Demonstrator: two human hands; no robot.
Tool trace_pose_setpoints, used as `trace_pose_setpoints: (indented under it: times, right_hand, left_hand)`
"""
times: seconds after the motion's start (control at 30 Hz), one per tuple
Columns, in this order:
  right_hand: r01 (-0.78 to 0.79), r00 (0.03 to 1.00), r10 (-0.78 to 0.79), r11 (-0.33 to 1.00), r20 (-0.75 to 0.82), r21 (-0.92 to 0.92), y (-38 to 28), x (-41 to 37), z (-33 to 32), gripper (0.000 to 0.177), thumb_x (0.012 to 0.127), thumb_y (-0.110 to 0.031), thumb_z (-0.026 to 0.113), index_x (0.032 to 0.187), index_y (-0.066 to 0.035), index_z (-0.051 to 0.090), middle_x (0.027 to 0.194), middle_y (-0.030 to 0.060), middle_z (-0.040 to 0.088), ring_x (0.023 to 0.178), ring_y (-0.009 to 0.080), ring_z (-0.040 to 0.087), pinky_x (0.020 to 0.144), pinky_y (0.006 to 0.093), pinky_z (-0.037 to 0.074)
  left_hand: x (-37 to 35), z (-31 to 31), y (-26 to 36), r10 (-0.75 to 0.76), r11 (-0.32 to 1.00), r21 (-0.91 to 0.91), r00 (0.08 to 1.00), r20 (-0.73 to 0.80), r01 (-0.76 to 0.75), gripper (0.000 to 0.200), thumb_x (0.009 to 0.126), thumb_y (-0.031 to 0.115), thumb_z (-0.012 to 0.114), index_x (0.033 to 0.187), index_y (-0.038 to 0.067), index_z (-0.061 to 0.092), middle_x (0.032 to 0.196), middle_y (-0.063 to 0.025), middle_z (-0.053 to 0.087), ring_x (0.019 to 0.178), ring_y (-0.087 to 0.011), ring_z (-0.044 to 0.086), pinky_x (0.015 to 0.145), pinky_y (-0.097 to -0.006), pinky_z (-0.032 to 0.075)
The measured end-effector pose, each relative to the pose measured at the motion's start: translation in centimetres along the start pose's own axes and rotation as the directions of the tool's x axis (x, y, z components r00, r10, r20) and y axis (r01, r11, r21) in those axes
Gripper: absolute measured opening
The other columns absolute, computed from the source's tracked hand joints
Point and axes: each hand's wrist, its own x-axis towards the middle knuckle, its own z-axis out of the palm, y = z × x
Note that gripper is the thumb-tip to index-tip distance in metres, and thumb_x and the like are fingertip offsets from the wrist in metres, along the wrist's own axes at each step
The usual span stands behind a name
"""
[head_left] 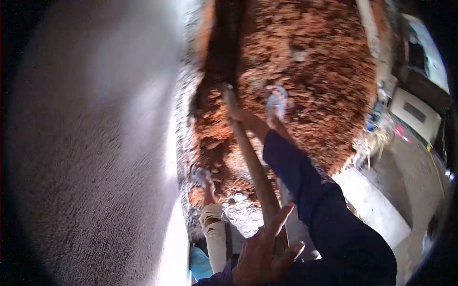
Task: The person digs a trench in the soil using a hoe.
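Loose red soil (pixel 324 90) lies beside a rough grey wall (pixel 95 157). Above the soil slants a wooden handle (pixel 255 167), the right hand (pixel 245 119) gripping its far part, the left hand (pixel 262 252) open, fingers spread at its near part.

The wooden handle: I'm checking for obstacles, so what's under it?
Reddish soil shows beside the wooden handle; whatever lies directly beneath is hidden by it and the right hand.

We're on a dug-up building site here, with loose red soil (pixel 315 86) heaped beside a rough, textured wall (pixel 86 157), a dark trench (pixel 222 52) cut along it and a pale slab (pixel 374 205) lying near.
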Motion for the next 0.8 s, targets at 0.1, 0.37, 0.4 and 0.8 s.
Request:
trace_pose_setpoints:
  times: [0.1,0.37,0.4,0.8]
  right_hand:
    - [0.000,1.000,-0.002,0.994,0.020,0.109,-3.8,-5.9,0.0,0.013,0.088,-0.016,0.058,0.085,-0.006,0.050,0.071,0.0021,0.050,0.062,0.0117,0.049,0.059,0.0303,0.045]
    - [0.165,0.985,-0.167,0.874,-0.035,0.457,-10.4,-23.9,-1.7,0.014,0.088,-0.016,0.059,0.084,-0.006,0.050,0.070,0.0017,0.050,0.060,0.0105,0.048,0.057,0.0277,0.044]
    - [0.210,0.977,-0.201,0.841,-0.072,0.499,-10.4,-26.7,-2.0,0.014,0.088,-0.016,0.059,0.084,-0.006,0.050,0.070,0.0017,0.050,0.060,0.0103,0.048,0.057,0.0274,0.044]
    - [0.801,0.262,-0.448,0.595,-0.855,-0.066,-4.9,-48.8,1.6,0.014,0.085,-0.021,0.060,0.084,-0.008,0.055,0.067,0.0008,0.051,0.057,0.0102,0.050,0.052,0.0235,0.043]
  left_hand:
    - [-0.6,2.8,4.3,0.014,0.998,0.068,0.996,0.083,-0.019,0.070,0.088,0.040,0.055,0.143,0.007,0.028,0.101,-0.0233,0.058,0.098,-0.0410,0.056,0.085,-0.0507,0.044]
    - [-5.1,7.1,10.6,0.050,0.902,0.409,0.976,0.214,-0.136,0.069,0.085,0.036,0.057,0.142,0.006,0.031,0.088,-0.0197,0.057,0.085,-0.0376,0.056,0.074,-0.0499,0.045]
    - [-5.9,7.1,11.0,0.051,0.873,0.464,0.974,0.221,-0.151,0.069,0.084,0.036,0.057,0.141,0.006,0.031,0.087,-0.0192,0.057,0.084,-0.0371,0.056,0.072,-0.0498,0.045]
    - [-9.3,-1.3,6.8,-0.084,0.244,0.966,0.990,0.111,-0.088,0.069,0.080,0.030,0.060,0.140,0.005,0.036,0.067,-0.0137,0.054,0.064,-0.0320,0.056,0.056,-0.0486,0.046]
